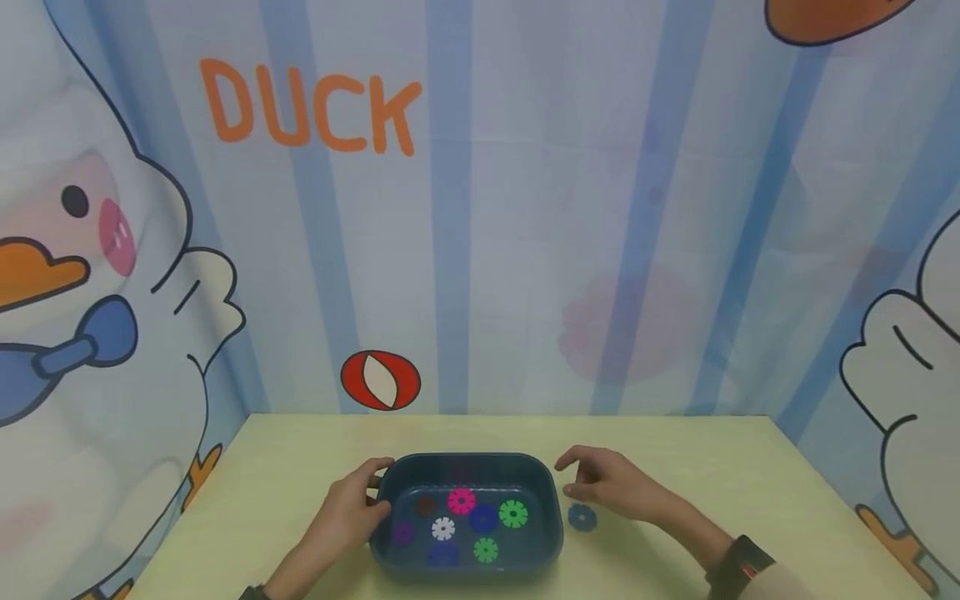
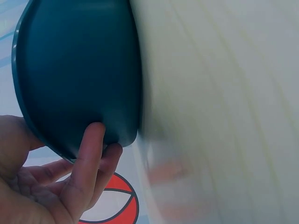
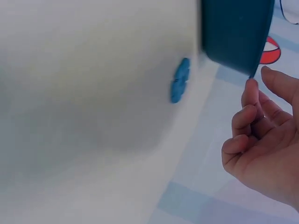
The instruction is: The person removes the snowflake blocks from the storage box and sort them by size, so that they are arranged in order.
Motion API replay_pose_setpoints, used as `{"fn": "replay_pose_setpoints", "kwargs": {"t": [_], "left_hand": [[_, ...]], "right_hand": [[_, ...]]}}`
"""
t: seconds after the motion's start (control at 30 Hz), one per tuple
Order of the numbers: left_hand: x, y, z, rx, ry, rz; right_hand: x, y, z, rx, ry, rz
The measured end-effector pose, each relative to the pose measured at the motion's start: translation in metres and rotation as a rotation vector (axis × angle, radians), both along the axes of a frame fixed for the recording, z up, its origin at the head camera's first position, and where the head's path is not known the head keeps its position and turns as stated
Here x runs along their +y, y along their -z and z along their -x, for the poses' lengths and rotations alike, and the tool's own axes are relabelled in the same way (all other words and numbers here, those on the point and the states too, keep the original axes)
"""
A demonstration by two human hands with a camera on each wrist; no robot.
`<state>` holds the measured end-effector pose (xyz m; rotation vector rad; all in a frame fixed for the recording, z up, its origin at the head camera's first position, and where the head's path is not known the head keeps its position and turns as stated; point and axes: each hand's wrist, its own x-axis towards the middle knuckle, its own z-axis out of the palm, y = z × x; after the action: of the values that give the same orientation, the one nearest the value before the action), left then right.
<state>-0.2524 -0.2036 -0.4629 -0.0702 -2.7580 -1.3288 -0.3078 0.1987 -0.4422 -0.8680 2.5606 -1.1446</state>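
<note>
I am monitoring a dark teal, rounded-rectangle tray, apparently plastic, standing on a pale yellow tabletop. The left hand is clamping its left end, thumb over the rim. The right hand is hovering by the right end, thumb and index finger apart, nothing showing between them. A flat blue notched disc, seemingly plastic, is lying just outside the tray, near that hand.

Caution: the disc is offering only a thin edge, so an off-centre pinch could be skidding it rather than lifting it. A finger catching the rim could be jolting the tray. Excess pull from the left hand could be tilting it, sliding the multicoloured notched discs inside.

View differences: only the head view is showing me the tray's contents: pink, white, green, blue, purple and brown pieces. The left wrist view is revealing fingers bracing the outer wall, which the head view is mostly hiding. The right wrist view is presenting the blue disc nearly edge-on and the curled lower fingers; whether a fingertip is touching the rim, I am unable to tell.
</note>
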Motion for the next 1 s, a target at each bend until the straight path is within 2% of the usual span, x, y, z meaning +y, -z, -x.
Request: {"fn": "replay_pose_setpoints", "kwargs": {"t": [0.13,0.2,0.27,0.4,0.47,0.7,0.9,1.0], "left_hand": [[0.000,0.001,0.001,-0.007,0.005,-0.001],[0.000,0.001,0.001,-0.009,0.004,0.001],[0.000,0.001,0.001,-0.008,0.003,0.005],[-0.001,0.000,0.001,-0.007,-0.004,0.006],[0.000,0.000,0.000,-0.006,-0.005,0.000],[-0.001,0.001,0.001,-0.012,-0.001,-0.009],[-0.001,0.000,0.001,-0.020,0.001,-0.007],[-0.001,0.000,0.001,-0.017,0.001,-0.010]], "right_hand": [[-0.013,-0.011,-0.003,0.059,-0.048,-0.020],[-0.020,-0.016,-0.004,0.122,-0.061,-0.067],[-0.030,-0.020,-0.006,0.239,-0.073,-0.155],[-0.050,-0.023,-0.012,0.532,-0.079,-0.384],[-0.060,-0.021,-0.015,0.605,-0.092,-0.461],[-0.085,-0.008,-0.015,0.669,-0.155,-0.654],[-0.098,0.000,-0.012,0.732,-0.146,-0.784],[-0.103,0.000,-0.012,0.736,-0.142,-0.832]]}}
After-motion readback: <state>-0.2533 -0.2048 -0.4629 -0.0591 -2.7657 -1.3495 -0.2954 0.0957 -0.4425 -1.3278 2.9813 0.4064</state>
